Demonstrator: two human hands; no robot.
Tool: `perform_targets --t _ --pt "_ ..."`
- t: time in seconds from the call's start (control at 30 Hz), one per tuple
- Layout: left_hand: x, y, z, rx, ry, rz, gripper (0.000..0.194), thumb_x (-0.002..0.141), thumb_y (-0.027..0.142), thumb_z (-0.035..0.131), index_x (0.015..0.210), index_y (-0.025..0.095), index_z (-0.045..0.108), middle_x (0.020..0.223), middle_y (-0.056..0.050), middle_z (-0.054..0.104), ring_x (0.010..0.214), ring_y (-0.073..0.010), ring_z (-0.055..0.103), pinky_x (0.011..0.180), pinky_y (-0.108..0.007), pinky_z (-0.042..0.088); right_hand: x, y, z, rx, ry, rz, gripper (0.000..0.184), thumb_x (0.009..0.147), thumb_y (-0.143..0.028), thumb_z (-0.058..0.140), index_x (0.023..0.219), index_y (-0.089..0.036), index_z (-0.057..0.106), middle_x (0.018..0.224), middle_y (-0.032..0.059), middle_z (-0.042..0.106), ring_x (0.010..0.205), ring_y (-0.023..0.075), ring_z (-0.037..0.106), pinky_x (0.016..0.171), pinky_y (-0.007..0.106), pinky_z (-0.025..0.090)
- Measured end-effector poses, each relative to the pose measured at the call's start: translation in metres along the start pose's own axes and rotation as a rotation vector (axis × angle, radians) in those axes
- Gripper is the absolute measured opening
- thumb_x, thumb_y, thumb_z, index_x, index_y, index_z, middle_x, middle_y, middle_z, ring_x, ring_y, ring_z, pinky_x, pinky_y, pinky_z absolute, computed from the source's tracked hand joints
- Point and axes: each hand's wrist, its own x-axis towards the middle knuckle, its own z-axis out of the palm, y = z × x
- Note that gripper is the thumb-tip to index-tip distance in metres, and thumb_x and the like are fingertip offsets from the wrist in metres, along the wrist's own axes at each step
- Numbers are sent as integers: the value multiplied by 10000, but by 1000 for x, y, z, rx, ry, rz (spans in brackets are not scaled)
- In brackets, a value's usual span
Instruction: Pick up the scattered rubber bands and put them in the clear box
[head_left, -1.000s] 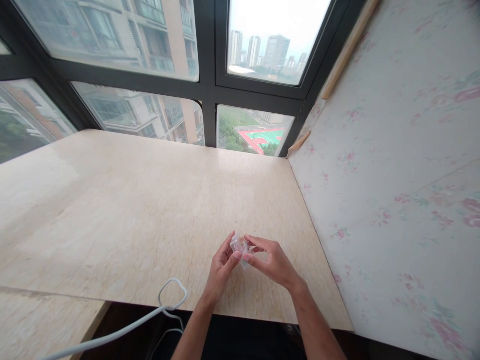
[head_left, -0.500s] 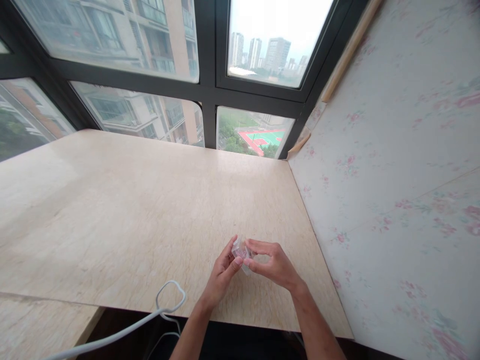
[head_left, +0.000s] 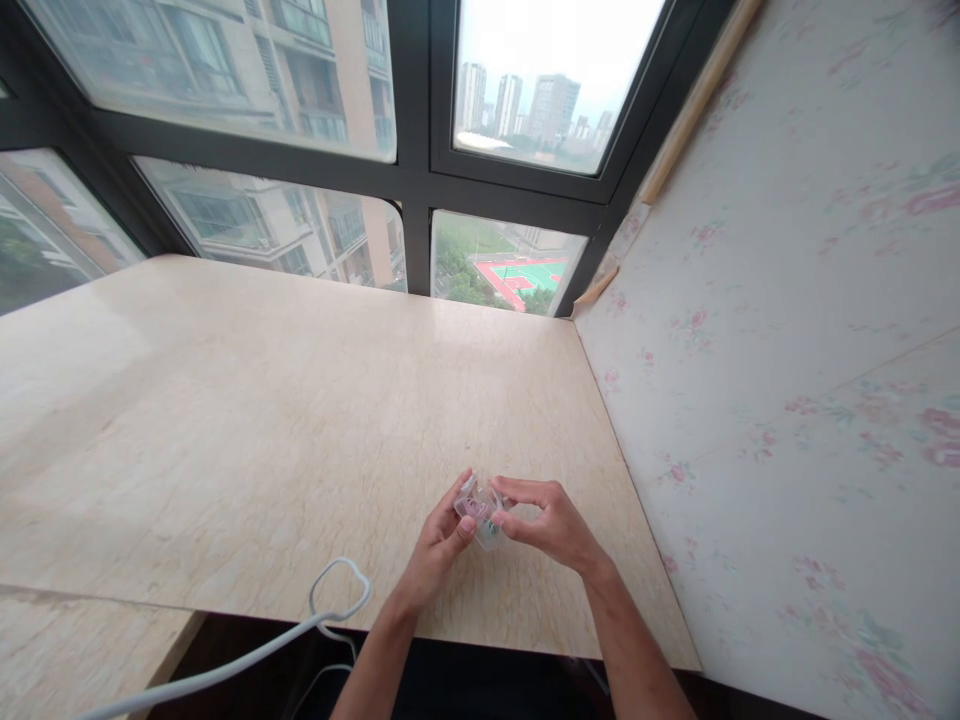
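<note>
A small clear plastic box [head_left: 475,508] is held up between my two hands, just above the stone sill. Something pinkish shows inside its left part and something dark greenish in the lower right part; both are too small to name. My left hand [head_left: 442,535] grips the box from the left, thumb on the near side and fingers behind it. With thumb and fingertips, my right hand [head_left: 536,515] pinches a clear upright flap at the box's right side, which looks like its lid. My right fingers partly cover that edge.
The pale marbled sill [head_left: 300,400] spreads out in front and to the left. A white cable [head_left: 247,665] loops over its front edge at lower left. Dark-framed windows [head_left: 415,200] stand at the back, and a flower-papered wall [head_left: 787,350] rises on the right.
The clear flap has swung further from the box toward the right, and the box's inside shows more, including the dark greenish contents. My hands have barely shifted.
</note>
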Motion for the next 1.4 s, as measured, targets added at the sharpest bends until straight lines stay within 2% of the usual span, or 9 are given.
perform_targets --t 0.13,0.27,0.37,0.47,0.73,1.0,1.2,1.4 --pt "0 -3 0 -100 22 7 638 836 364 663 1414 238 425 1360 -139 535 1278 -322 462 1092 -496 297 0 6 2 149 5 77 403 763 -383 737 1138 -242 690 1201 86 663 1088 287 635 955 502 493" --pt "-1 -2 1 -258 55 20 570 838 332 663 1369 224 484 1317 -132 571 1253 -308 491 1086 -480 319 1 8 5 385 44 135 385 798 -449 697 1115 -229 705 1149 85 695 1120 276 617 1001 500 450" --pt "-3 2 3 -342 110 16 526 835 320 663 1331 220 518 1294 -118 587 1230 -303 510 1070 -477 350 3 6 10 545 95 164 415 801 -494 682 1076 -184 719 1070 114 724 1026 286 663 942 507 487" --pt "-4 5 3 -405 149 17 451 866 324 622 1298 227 539 1315 -112 570 1232 -301 507 1052 -487 373 3 5 15 672 124 188 428 792 -509 683 1054 -171 709 1103 128 708 996 292 675 894 488 516" --pt "-9 10 -10 -506 202 66 373 917 331 530 1274 229 559 1400 -111 495 1267 -316 475 1060 -499 357 -1 14 23 793 174 260 454 775 -485 691 1118 -199 611 1190 132 661 1070 297 640 930 479 489" --pt "-16 28 -19 -577 278 89 366 928 343 485 1252 197 575 1360 -116 531 1245 -332 492 968 -439 456 -11 24 30 873 187 291 457 779 -468 686 1135 -203 575 1207 136 640 1076 295 634 951 487 464" --pt "-22 41 -37 -623 354 139 383 904 373 514 1222 171 584 1342 -146 538 1161 -299 560 847 -371 525 -26 37 32 845 161 344 461 776 -498 694 1116 -199 607 1196 137 651 1081 303 630 982 509 432" --pt "-27 73 -72 -588 574 262 208 851 226 542 1018 147 636 1187 -136 631 962 -242 645 688 -321 547 -42 44 24 912 153 377 442 794 -529 665 1124 -235 648 1221 129 648 1130 318 600 1007 514 406"
